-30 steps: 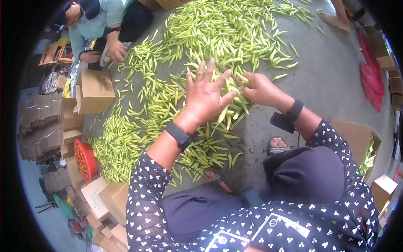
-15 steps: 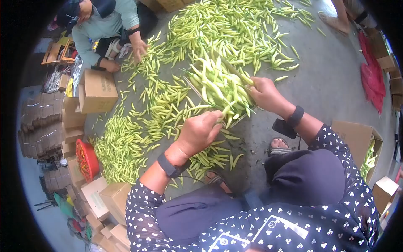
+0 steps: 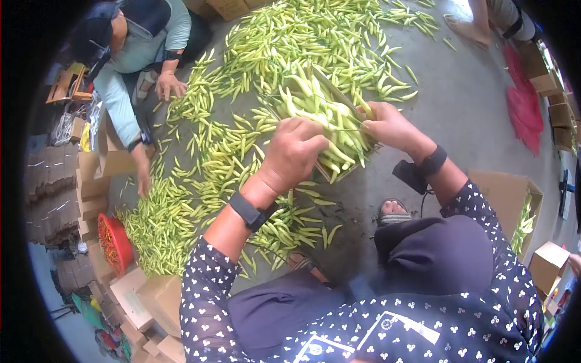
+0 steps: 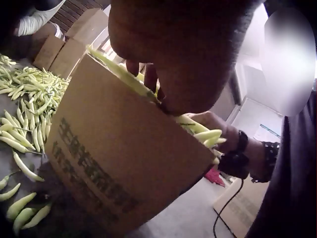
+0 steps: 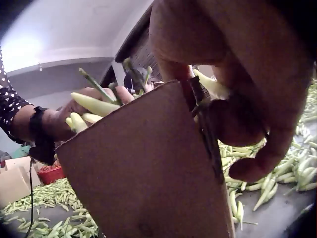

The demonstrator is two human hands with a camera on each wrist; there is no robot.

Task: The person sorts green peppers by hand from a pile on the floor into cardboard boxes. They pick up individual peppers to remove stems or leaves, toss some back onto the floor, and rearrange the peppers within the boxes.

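Observation:
A cardboard box (image 4: pixel 119 148) full of pale green chili peppers (image 3: pixel 330 112) stands tilted between my hands. Over its near left rim is my left hand (image 3: pixel 290 151), fingers curled among the peppers. In the left wrist view, a long chili pepper (image 4: pixel 116 69) lies along the rim, its stem end at those fingers; the fingertips are partly hidden. On the opposite side, my right hand (image 3: pixel 393 130) grips the box's upper edge between thumb and fingers. The right wrist view shows that hand (image 5: pixel 237 89) around the corner, with one pepper (image 5: pixel 210 84) by the fingers.
Loose peppers (image 3: pixel 212 157) cover much of the floor ahead and to the left. Another person (image 3: pixel 136 54) reaches into them at upper left. A red basin (image 3: pixel 118 242) and several cartons line the left side. An open carton (image 3: pixel 499 206) with peppers stands at right.
My left hand first lay spread over the peppers, drew back to the near rim, then moved up over the left rim. My right hand stays at the box. The other person reaches farther toward the lower pile.

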